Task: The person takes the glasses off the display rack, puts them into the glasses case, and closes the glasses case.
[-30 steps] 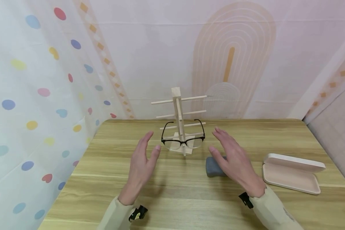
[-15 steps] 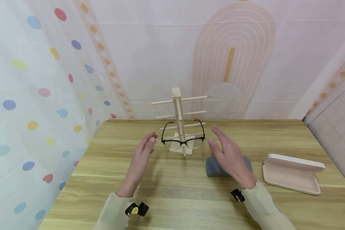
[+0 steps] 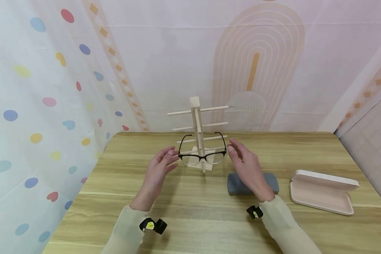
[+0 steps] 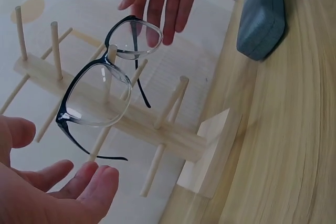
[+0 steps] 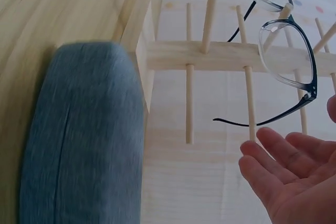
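Note:
A pair of eyeglasses [image 3: 202, 157] with a black upper frame and clear lenses rests on the pegs of a wooden display stand [image 3: 197, 123]. My left hand [image 3: 158, 167] hovers just left of the eyeglasses, its fingers relaxed and slightly bent. On the other side my right hand [image 3: 246, 165] is near the right hinge, thumb and fingers apart. In the left wrist view, the left fingers [image 4: 100, 187] lie beside one temple without gripping it. The right wrist view has the right fingers [image 5: 278, 156] close to the other temple, holding nothing.
A closed blue-grey glasses case [image 3: 236, 185] lies on the wooden table [image 3: 197, 218] partly under the right hand. Farther right stands an opened white case with pink lining [image 3: 322, 197]. A patterned curtain [image 3: 165, 63] hangs behind the table.
Both hands have moved inward toward the eyeglasses, the right one leftward by more. The left hand has turned and its fingers have come near the frame. Eyeglasses and stand have stayed put.

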`<state>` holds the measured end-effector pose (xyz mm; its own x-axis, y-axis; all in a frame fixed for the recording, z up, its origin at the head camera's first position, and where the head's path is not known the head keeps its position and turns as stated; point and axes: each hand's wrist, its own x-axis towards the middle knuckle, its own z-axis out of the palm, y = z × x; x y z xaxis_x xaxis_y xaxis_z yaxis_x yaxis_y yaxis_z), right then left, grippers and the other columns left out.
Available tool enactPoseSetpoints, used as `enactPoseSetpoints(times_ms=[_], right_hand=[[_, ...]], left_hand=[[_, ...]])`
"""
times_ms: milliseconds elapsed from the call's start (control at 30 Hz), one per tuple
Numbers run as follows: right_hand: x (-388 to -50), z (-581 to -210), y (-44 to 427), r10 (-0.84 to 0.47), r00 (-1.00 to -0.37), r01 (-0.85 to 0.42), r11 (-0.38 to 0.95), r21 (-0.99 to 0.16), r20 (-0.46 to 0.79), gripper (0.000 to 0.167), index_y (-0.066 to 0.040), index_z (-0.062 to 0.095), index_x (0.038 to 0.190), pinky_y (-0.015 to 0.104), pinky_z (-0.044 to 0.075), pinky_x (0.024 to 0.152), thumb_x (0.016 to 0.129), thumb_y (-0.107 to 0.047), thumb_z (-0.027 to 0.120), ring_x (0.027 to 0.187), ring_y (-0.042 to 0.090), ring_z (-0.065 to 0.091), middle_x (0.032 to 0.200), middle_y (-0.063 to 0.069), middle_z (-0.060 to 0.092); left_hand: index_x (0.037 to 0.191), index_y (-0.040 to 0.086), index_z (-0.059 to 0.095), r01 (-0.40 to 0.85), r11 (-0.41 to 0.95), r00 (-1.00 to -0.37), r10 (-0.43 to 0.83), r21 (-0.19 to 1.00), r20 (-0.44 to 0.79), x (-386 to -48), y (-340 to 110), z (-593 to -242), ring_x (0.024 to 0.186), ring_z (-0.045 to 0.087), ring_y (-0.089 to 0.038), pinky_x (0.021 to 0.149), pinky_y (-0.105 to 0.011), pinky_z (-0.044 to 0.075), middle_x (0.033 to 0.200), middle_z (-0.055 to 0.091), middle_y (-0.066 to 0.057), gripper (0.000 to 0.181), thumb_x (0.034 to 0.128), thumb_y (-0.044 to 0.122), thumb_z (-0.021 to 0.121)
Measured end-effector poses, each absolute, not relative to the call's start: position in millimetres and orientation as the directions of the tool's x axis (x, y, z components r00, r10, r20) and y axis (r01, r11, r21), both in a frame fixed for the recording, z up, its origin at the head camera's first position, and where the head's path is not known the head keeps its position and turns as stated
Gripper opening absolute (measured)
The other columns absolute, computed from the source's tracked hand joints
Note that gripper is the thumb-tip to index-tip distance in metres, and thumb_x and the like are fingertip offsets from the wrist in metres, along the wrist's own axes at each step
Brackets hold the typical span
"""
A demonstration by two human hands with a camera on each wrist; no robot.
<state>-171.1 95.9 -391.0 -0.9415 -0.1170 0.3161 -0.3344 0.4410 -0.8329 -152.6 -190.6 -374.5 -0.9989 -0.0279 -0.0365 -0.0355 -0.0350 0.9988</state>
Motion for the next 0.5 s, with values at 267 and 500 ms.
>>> enactPoseSetpoints(times_ms=[267, 500], right_hand=[[-176.3, -387.8, 90.2, -0.088, -0.968, -0.251, 0.389, -0.886, 0.236, 0.052, -0.009, 0.055, 0.149, 0.052, 0.053, 0.097, 0.110, -0.042, 0.049, 0.116, 0.031, 0.065, 0.129, 0.015, 0.069], [-180.1, -385.5, 85.1, -0.073, -0.977, -0.212, 0.285, -0.935, 0.200, 0.046, -0.005, 0.058, 0.145, 0.040, 0.056, 0.090, 0.109, -0.032, 0.055, 0.103, 0.032, 0.068, 0.119, 0.017, 0.071]], left_hand=[[0.148, -0.007, 0.045, -0.069, -0.135, -0.996, -0.043, 0.988, -0.075, -158.1, -187.5, -375.1, 0.107, 0.063, -0.016, 0.098, -0.028, 0.055, 0.132, 0.056, -0.017, 0.044, 0.1098, 0.014, 0.051], [0.142, -0.011, 0.048, -0.076, -0.252, -0.995, -0.044, 0.965, -0.090, -162.0, -185.3, -375.9, 0.092, 0.065, -0.011, 0.092, -0.025, 0.057, 0.110, 0.061, -0.005, 0.040, 0.1068, 0.007, 0.055]])
